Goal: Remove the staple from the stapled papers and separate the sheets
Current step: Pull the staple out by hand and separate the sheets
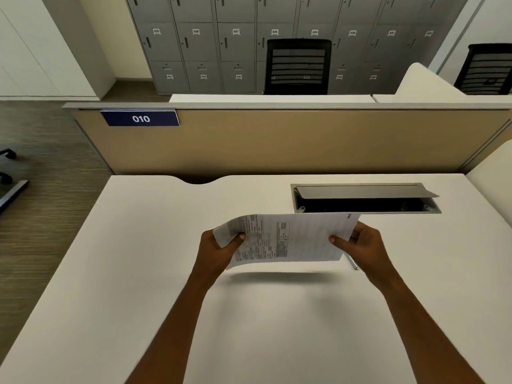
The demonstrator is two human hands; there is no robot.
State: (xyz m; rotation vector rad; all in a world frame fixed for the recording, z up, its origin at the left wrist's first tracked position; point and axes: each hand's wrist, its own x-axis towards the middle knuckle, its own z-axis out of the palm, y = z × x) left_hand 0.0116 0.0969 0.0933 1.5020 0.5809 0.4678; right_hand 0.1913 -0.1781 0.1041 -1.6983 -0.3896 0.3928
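Cream-white rectangular desk had a curved notch cut in its far edge, left of centre. Twd far-right corner sat a recessed grey metal cable box, flap lid tilted open. Thin silvery stick, poss. a pen, lay on the surface just nearer, partly hidden.

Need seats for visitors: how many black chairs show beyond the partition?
2: the centre chair before the lockers, and the right chair at the frame's edge. Others may be hidden behind the partition.
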